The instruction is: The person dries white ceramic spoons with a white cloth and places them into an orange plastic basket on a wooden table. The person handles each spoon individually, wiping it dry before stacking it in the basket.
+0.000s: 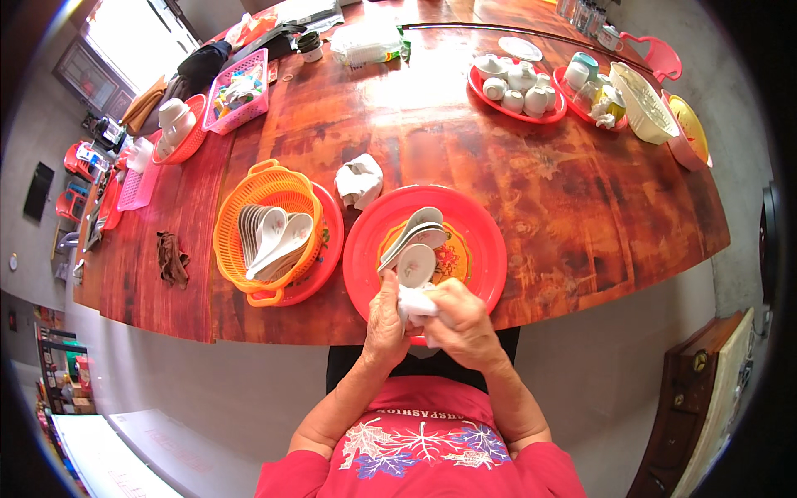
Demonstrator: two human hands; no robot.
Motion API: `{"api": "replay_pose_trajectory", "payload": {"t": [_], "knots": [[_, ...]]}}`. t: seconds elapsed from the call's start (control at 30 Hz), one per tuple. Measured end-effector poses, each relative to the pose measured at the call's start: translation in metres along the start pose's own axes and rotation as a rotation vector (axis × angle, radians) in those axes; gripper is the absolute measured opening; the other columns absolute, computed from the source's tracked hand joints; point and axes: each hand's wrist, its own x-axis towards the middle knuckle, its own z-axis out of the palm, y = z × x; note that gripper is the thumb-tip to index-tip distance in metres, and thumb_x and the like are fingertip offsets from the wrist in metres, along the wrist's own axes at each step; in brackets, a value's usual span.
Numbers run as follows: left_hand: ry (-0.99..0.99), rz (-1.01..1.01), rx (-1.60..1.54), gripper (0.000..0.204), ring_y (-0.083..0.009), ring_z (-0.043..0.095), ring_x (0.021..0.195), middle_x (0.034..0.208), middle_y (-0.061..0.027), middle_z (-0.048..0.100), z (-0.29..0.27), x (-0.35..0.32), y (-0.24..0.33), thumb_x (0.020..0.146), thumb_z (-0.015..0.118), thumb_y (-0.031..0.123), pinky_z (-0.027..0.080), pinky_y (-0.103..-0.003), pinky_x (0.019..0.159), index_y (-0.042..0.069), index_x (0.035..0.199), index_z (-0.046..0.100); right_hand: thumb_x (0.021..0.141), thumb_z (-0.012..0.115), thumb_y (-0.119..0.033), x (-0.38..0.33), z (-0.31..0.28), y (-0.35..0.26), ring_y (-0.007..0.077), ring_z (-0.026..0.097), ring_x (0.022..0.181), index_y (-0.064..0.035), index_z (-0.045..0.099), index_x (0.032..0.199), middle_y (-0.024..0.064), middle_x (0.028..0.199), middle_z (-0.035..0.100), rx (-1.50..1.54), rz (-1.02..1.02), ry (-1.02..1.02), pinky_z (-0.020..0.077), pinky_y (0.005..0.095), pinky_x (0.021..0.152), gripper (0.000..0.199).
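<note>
At the near edge of the table, both my hands are closed close together over the front rim of a red round tray (490, 224). My left hand (385, 322) grips a white ceramic soup spoon (416, 266), its bowl pointing away from me. A white cloth (415, 305) is bunched around the handle, pinched in my right hand (461, 322); the handle itself is hidden. Several similar soup spoons (423, 220) lie stacked in the tray beyond. To the left, an orange plastic basket (231, 195) holds more white spoons (290, 236) and sits partly on another red tray (332, 236).
A crumpled white cloth (359, 180) lies behind the trays, a brown rag (172, 259) at left. Far right stand a red tray of white cups (521, 79) and a cream basket (643, 104). A pink basket (241, 91) and red basket of bowls (178, 129) are far left.
</note>
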Motion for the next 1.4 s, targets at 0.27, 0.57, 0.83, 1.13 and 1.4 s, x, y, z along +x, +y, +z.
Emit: {"api": "replay_pose_trajectory", "payload": {"t": [0.27, 0.57, 0.83, 1.13, 1.4], "knots": [[0.06, -0.028, 0.315, 0.039, -0.0037, 0.037, 0.041, 0.056, 0.0031, 0.048, 0.022, -0.004, -0.005, 0.099, 0.04, 0.039, 0.028, -0.019, 0.038, 0.005, 0.1, 0.059, 0.084, 0.063, -0.007, 0.003, 0.008, 0.005, 0.024, 0.052, 0.109, -0.003, 0.057, 0.112, 0.0155, 0.117, 0.055, 0.214, -0.054, 0.305, 0.0453, 0.0348, 0.088, 0.029], [-0.332, -0.094, 0.532, 0.036, -0.0027, 0.038, 0.043, 0.06, 0.0043, 0.049, 0.012, -0.015, 0.003, 0.1, 0.036, 0.039, 0.028, -0.019, 0.039, 0.009, 0.105, 0.056, 0.088, 0.055, -0.008, 0.027, -0.003, -0.009, 0.0129, 0.059, 0.083, 0.0001, 0.057, 0.11, 0.0091, 0.098, 0.062, 0.752, 0.16, 0.044, 0.0489, 0.0269, 0.072, 0.024], [-0.185, 0.022, 0.397, 0.042, -0.0081, 0.048, 0.052, 0.07, 0.0014, 0.052, -0.009, -0.001, -0.023, 0.095, 0.049, 0.038, 0.037, -0.023, 0.044, 0.006, 0.121, 0.046, 0.094, 0.051, -0.02, 0.022, 0.019, -0.003, 0.0152, 0.06, 0.082, 0.0021, 0.047, 0.119, 0.0081, 0.094, 0.061, 0.662, 0.33, 0.28, 0.0486, 0.0274, 0.072, 0.034], [-0.014, 0.448, 0.549, 0.035, -0.0108, 0.055, 0.093, 0.103, -0.0069, 0.061, 0.001, 0.002, -0.013, 0.085, 0.058, 0.01, 0.046, -0.025, 0.079, -0.001, 0.118, 0.05, 0.089, 0.055, -0.008, -0.007, 0.036, 0.013, 0.0252, 0.055, 0.098, 0.0024, 0.044, 0.124, 0.014, 0.11, 0.051, 0.01, 0.074, 0.277, 0.0449, 0.0337, 0.084, 0.038], [-0.06, 0.44, 0.65, 0.035, -0.0113, 0.056, 0.097, 0.103, -0.0075, 0.062, 0.021, -0.007, -0.01, 0.091, 0.047, 0.001, 0.044, -0.025, 0.085, 0.001, 0.126, 0.049, 0.082, 0.064, -0.006, 0.024, 0.0, 0.017, 0.0307, 0.059, 0.079, 0.004, 0.054, 0.107, 0.0146, 0.088, 0.056, -0.127, -0.225, 0.363, 0.0478, 0.038, 0.067, 0.029]]}}
